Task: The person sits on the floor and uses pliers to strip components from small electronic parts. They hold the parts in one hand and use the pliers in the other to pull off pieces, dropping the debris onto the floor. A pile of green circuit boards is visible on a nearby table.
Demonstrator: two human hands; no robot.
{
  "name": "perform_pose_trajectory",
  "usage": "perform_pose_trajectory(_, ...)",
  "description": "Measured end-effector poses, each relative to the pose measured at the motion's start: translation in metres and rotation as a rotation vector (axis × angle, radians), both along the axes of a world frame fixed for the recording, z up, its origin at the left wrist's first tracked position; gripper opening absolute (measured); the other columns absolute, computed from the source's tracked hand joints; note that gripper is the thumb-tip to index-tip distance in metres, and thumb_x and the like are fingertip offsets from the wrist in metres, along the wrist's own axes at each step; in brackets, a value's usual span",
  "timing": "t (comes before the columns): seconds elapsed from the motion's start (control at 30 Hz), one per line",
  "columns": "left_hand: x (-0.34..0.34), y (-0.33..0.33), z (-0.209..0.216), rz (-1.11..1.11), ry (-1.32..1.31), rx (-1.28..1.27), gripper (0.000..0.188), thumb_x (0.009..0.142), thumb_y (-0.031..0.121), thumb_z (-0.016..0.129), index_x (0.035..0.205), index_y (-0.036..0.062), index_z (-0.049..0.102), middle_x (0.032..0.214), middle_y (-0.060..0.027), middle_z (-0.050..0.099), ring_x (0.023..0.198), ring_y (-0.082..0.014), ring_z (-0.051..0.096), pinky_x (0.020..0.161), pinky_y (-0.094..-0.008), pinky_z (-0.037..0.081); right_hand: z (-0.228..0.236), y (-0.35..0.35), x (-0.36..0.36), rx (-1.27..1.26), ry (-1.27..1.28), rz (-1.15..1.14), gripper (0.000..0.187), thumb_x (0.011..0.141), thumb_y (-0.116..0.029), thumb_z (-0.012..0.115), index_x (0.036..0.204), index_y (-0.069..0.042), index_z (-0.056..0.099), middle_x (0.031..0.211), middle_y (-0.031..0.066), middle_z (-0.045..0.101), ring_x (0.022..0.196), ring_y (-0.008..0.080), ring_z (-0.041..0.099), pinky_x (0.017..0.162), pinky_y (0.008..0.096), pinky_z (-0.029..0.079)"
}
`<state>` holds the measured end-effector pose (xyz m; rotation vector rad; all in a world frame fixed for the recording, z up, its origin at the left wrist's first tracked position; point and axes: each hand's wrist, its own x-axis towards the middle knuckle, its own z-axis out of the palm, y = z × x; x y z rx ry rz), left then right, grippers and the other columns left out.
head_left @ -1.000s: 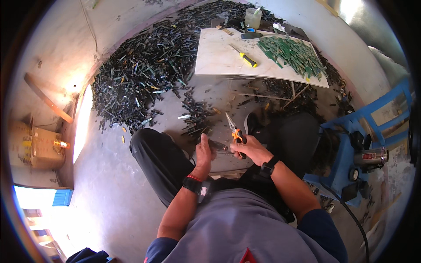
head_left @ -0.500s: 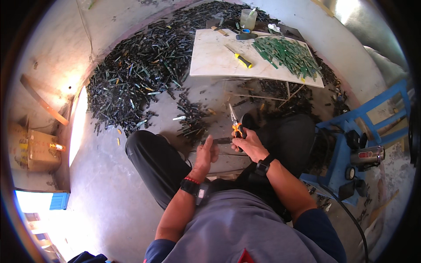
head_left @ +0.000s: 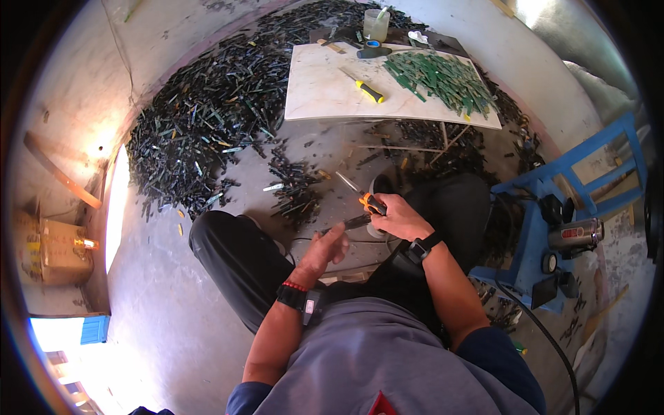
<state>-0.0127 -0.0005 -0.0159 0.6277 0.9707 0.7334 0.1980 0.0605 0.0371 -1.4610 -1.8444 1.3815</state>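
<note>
Long-nose pliers (head_left: pixel 371 203) with orange and black handles are in my right hand (head_left: pixel 403 218), their metal jaws pointing up and to the left. My left hand (head_left: pixel 328 248) is closed around a dark, narrow strip (head_left: pixel 357 222), which spans the gap to my right hand and pokes out a little past the left thumb. Whether the right fingers also touch the strip is hidden. The left fingertips are slightly smeared. Below the pliers' tip, a small heap of dark strips (head_left: pixel 296 187) lies on the floor.
A large pile of dark strips (head_left: pixel 207 117) covers the floor ahead and left. On a pale board (head_left: pixel 325 97) lie green strips (head_left: pixel 443 79) and a yellow-black screwdriver (head_left: pixel 370 90). A cup (head_left: pixel 375 26) stands behind. To the right, a blue chair (head_left: pixel 532 232) carries a metal cylinder (head_left: pixel 576 235).
The pliers have tilted further left in my right hand. My left thumb has tipped to the right. The whole view has shifted slightly.
</note>
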Motion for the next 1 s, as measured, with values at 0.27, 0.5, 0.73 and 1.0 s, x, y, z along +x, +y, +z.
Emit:
perform_pose_trajectory(0.27, -0.004, -0.001, -0.004, -0.107, 0.016, 0.014, 0.046, 0.086, 0.053, 0.052, 0.078, 0.0072, 0.057, 0.068, -0.0048, 0.054, 0.052, -0.0122, 0.044, 0.049, -0.0234, 0.036, 0.020, 0.002, 0.007, -0.019, -0.066, 0.123, 0.039, 0.069, -0.012, 0.058, 0.105, 0.002, 0.060, 0.083, 0.0196, 0.061, 0.075, 0.0290, 0.057, 0.073, 0.0314, 0.045)
perform_pose_trajectory(0.5, 0.000, -0.002, 0.005, -0.102, -0.067, -0.020, 0.047, 0.086, 0.052, 0.053, 0.079, 0.0062, 0.058, 0.069, -0.0052, 0.055, 0.053, -0.0122, 0.046, 0.050, -0.0238, 0.037, 0.019, 0.007, 0.015, 0.000, -0.113, 0.149, 0.038, 0.067, -0.014, 0.059, 0.102, 0.001, 0.061, 0.085, 0.0206, 0.062, 0.078, 0.0312, 0.059, 0.074, 0.0327, 0.046)
perform_pose_trajectory(0.73, 0.003, -0.004, 0.005, -0.168, 0.064, -0.020, 0.045, 0.088, 0.049, 0.053, 0.079, 0.0053, 0.059, 0.069, -0.0046, 0.055, 0.054, -0.0124, 0.047, 0.051, -0.0239, 0.038, 0.017, 0.004, 0.012, -0.025, -0.116, 0.238, 0.029, 0.067, -0.012, 0.059, 0.092, 0.002, 0.060, 0.075, 0.0142, 0.059, 0.068, 0.0250, 0.053, 0.067, 0.0322, 0.044)
perform_pose_trajectory(1.0, 0.005, -0.003, 0.007, -0.116, 0.049, -0.024, 0.049, 0.089, 0.050, 0.049, 0.079, 0.0038, 0.059, 0.065, -0.0034, 0.053, 0.051, -0.0115, 0.045, 0.049, -0.0246, 0.035, -0.005, 0.000, -0.004, 0.018, -0.026, 0.027, 0.022, 0.075, -0.012, 0.060, 0.092, 0.003, 0.057, 0.076, 0.0059, 0.058, 0.068, 0.0141, 0.054, 0.063, 0.0280, 0.043)
